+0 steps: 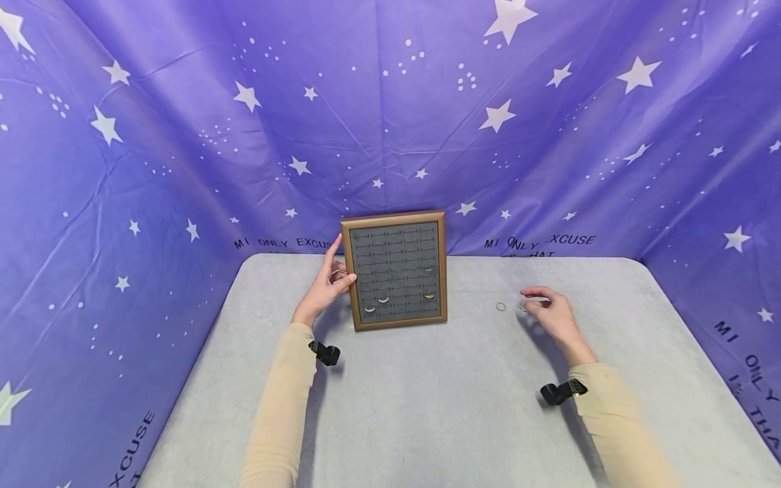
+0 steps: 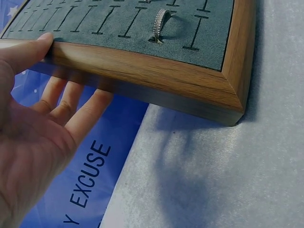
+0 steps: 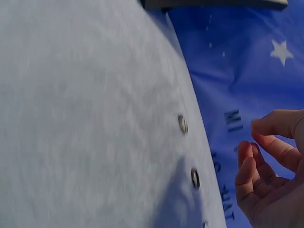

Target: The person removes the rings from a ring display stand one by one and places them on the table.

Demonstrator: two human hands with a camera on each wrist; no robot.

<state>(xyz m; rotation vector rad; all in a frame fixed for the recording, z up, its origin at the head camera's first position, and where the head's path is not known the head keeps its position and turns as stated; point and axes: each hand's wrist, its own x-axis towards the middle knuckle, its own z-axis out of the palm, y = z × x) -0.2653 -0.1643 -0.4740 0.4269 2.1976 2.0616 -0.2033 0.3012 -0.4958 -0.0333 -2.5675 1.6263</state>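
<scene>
A wood-framed ring display board (image 1: 443, 271) stands tilted up on the table, its grey-green padded face rowed with slots. Several rings sit in its lower part, among them a silver ring (image 1: 369, 309) at bottom left and a sparkling ring (image 2: 160, 24). My left hand (image 1: 323, 288) grips the board's left edge, thumb on the front and fingers behind. Over the table on the right, my right hand (image 1: 555, 318) hovers with bent fingers near a loose ring (image 1: 500, 306). Nothing shows between its thumb and fingertips. Other rings (image 3: 195, 178) lie along the table nearby.
A pale grey cloth covers the table (image 1: 427, 407). Blue-purple curtains (image 1: 390, 102) with white stars and lettering hang at the back and both sides, close to the table's edges. Dark wrist cameras (image 1: 563, 392) sit on both sleeves.
</scene>
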